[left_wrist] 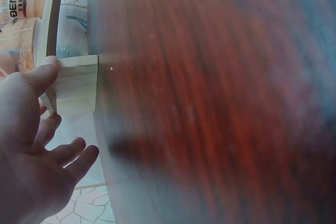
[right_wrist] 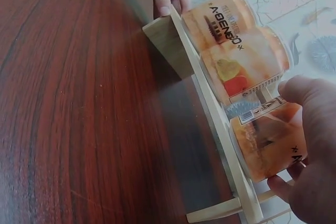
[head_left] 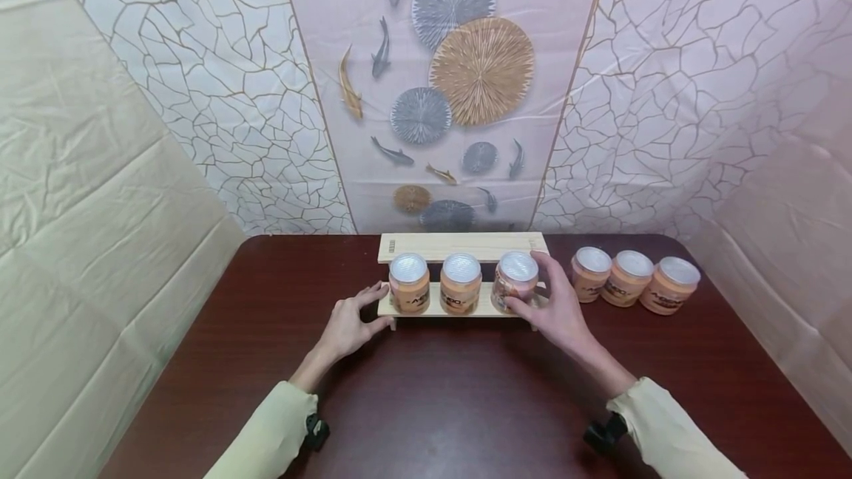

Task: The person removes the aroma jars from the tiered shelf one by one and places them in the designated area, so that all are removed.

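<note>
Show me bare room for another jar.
Free: tabletop in front of the front plank, between the sleeves; tabletop left of the left hand; the rear plank behind three jars. Crowded: the front plank itself and the rear right, where three more jars stand.

Dark red-brown wood-grain table (head_left: pixel 433 390), with a soft sheen, rear corners rounded. Behind it hung a pale pinkish printed cloth panel (head_left: pixel 406 65); noted large gold disc (head_left: pixel 482 71) and grey disc (head_left: pixel 421 115) motifs, finely rayed, among slim gold and grey fish. White cloth with brown crackle lines (head_left: pixel 213 58) flanked the panel on both sides. Creased beige cloth sheeting (head_left: pixel 86 228) bounded left and right.
</note>
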{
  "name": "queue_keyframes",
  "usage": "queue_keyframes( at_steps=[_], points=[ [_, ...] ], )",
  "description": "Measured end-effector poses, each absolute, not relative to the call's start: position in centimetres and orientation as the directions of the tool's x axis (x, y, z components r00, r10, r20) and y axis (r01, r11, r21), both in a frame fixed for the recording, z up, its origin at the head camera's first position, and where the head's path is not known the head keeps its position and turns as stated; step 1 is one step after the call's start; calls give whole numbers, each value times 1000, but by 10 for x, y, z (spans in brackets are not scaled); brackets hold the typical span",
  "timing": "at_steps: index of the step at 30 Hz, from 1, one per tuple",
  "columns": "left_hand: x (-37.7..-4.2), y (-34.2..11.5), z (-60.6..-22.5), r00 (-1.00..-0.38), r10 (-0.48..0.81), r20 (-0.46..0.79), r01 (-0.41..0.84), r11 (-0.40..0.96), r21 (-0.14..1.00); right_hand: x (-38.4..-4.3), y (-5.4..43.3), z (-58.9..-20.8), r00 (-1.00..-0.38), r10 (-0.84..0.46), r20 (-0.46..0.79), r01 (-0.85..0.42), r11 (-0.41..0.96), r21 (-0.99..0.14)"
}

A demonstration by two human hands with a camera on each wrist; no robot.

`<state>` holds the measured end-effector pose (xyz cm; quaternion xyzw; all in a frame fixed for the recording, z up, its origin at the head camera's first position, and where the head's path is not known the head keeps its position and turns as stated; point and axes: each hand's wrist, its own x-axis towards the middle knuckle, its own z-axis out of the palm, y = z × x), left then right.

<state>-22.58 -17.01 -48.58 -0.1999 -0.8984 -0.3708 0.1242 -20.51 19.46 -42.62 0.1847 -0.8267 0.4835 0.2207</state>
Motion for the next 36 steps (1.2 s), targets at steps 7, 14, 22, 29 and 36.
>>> queue_keyframes(
  at_steps=[7, 14, 22, 29, 36],
  points=[
    [-226, -170, -487, -886, 268, 378, 457, 647, 611, -213, 197, -437, -842, -89, 533, -501, 498, -708],
    [-227, -171, -485, -883, 268, 385, 461, 648, 606, -215, 197, -436, -864, -71, 498, -460, 509, -727],
    [-226, -171, -486, -883, 273, 382, 462, 651, 602, -211, 200, -432, -869, -54, 493, -445, 524, -727],
    [-228, -172, -488, -883, 267, 386, 460, 656, 599, -208, 212, -427, -855, -27, 518, -441, 566, -697],
    [-228, -171, -488, -882, 274, 384, 463, 654, 598, -202, 226, -423, -860, 1, 510, -412, 588, -696]
  ],
)
